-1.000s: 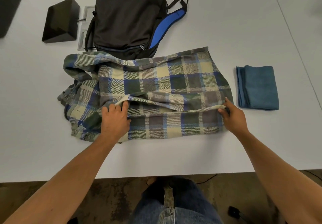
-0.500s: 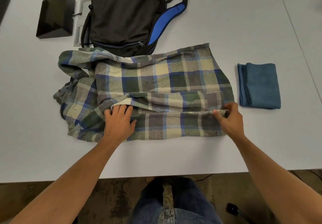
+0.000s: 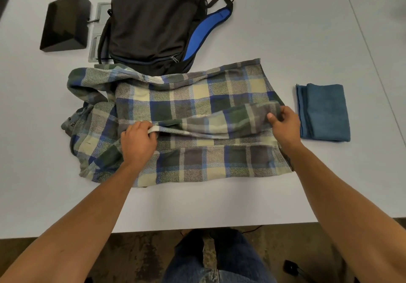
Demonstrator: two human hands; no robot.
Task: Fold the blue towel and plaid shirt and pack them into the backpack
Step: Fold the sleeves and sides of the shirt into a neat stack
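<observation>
The towel (image 3: pixel 323 111) already lies folded into a neat blue rectangle just right of the shirt (image 3: pixel 197 106), so as we judge it the towel's fold is done, the shirt is mid-fold, and packing both into the pack (image 3: pixel 153 18) is all still ahead. We hold a raised fold across the shirt's middle, our left hand (image 3: pixel 138 143) with fingers curled round the pale edge and our right hand (image 3: pixel 284 123) pinching the other end. The shirt is spread on the worktop (image 3: pixel 285 29) just in front of the zipped black pack, rumpled and bunched at its left side.
</observation>
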